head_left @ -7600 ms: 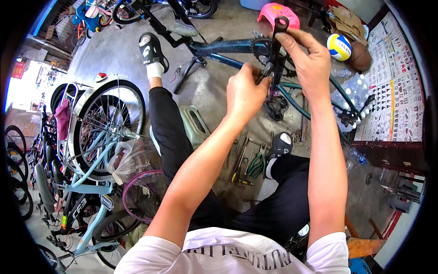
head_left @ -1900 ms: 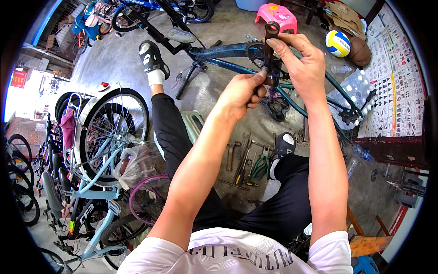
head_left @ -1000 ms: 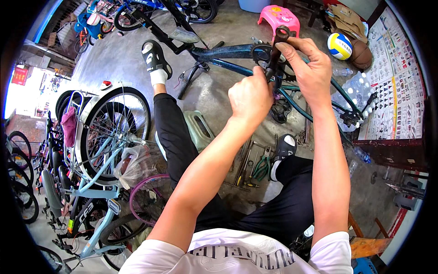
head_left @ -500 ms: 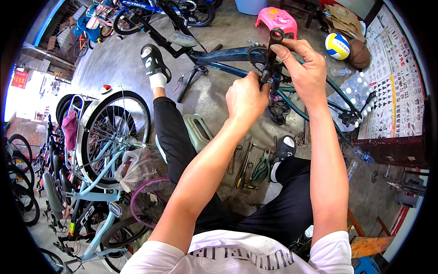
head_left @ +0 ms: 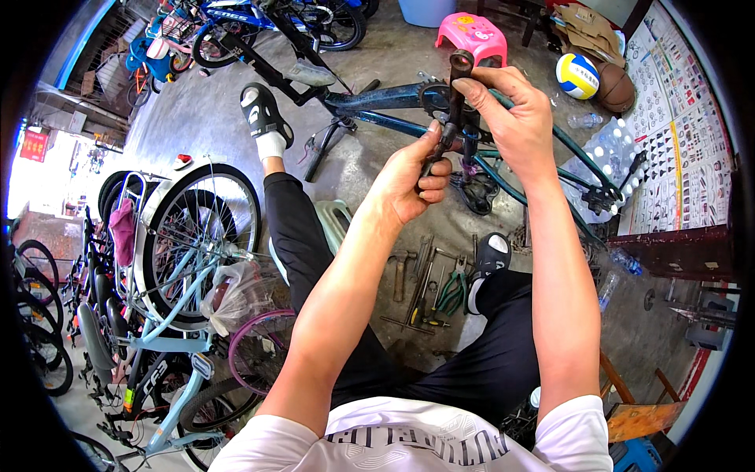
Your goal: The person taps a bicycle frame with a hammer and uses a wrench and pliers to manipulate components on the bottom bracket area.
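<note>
In front of me, raised over the bicycle frame, is a dark metal bar (head_left: pixel 457 96) with a round hollow end, which looks like a crank arm. My right hand (head_left: pixel 515 118) pinches its upper part between thumb and fingers. My left hand (head_left: pixel 409 177) is closed around a slim dark piece at the bar's lower end, thumb pointing up along it. Whether that piece is separate from the bar, I cannot tell. Behind lies the dark blue-green bicycle frame (head_left: pixel 381 101), without wheels, its chainring (head_left: pixel 431 98) partly hidden by the bar and my hands.
Between my feet lie hand tools: a hammer (head_left: pixel 399 275), green-handled pliers (head_left: pixel 454 289) and several slim tools. A light blue bicycle (head_left: pixel 177 275) and others crowd the left. A pink stool (head_left: pixel 473 35), a volleyball (head_left: pixel 578 76) and a basketball (head_left: pixel 616 86) are at the far right.
My left hand has moved slightly left and down and turned, its fingers now showing around the slim piece. The bar and my right hand have shifted a little left.
</note>
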A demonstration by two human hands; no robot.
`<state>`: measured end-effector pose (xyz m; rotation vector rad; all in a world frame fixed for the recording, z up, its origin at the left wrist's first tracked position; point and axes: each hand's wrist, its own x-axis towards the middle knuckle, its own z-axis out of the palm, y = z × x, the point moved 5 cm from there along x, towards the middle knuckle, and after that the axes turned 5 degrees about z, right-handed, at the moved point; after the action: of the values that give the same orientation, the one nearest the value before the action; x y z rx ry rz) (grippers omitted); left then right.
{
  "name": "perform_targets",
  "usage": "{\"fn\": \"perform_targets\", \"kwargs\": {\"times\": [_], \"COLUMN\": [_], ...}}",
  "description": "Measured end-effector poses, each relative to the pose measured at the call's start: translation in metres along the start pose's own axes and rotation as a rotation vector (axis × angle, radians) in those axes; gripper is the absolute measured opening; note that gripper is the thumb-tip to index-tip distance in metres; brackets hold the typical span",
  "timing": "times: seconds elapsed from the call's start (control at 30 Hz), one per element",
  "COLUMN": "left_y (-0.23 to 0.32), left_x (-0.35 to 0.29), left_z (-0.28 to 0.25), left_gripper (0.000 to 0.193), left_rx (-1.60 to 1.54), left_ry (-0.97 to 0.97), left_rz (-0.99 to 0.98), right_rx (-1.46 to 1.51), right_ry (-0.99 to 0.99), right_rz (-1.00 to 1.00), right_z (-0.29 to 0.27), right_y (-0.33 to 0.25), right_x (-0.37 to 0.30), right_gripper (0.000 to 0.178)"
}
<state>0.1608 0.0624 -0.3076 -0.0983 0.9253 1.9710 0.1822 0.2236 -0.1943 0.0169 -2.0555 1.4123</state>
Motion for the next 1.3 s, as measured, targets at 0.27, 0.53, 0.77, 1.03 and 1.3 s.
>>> {"fn": "perform_targets", "kwargs": {"times": [0.27,0.53,0.77,1.03,1.3], "left_y": [0.005,-0.009,-0.003,0.024,0.006], "left_x": [-0.025,-0.015,0.009,-0.004,0.001], "left_z": [0.007,-0.014,-0.006,0.029,0.001], "left_gripper": [0.042,0.054,0.061,0.035,0.051], "left_rx": [0.738,0.258,-0.022,1.656,0.182], "left_ry": [0.488,0.256,-0.065,0.545,0.079], "left_rz": [0.534,0.175,-0.068,0.541,-0.019], "right_rx": [-0.003,-0.024,0.011,0.006,-0.006], "right_ry": [-0.013,-0.001,-0.013,-0.010,-0.012], "right_rz": [-0.011,-0.002,0.040,0.018,0.005], "right_z": [0.001,0.000,0.000,-0.001,0.003], "right_y": [-0.001,0.000,-0.001,0.003,-0.002], "right_x": [-0.001,-0.001,-0.001,-0.001,-0.001], "right_gripper": [0.024,0.025,0.023,0.023,0.024]}}
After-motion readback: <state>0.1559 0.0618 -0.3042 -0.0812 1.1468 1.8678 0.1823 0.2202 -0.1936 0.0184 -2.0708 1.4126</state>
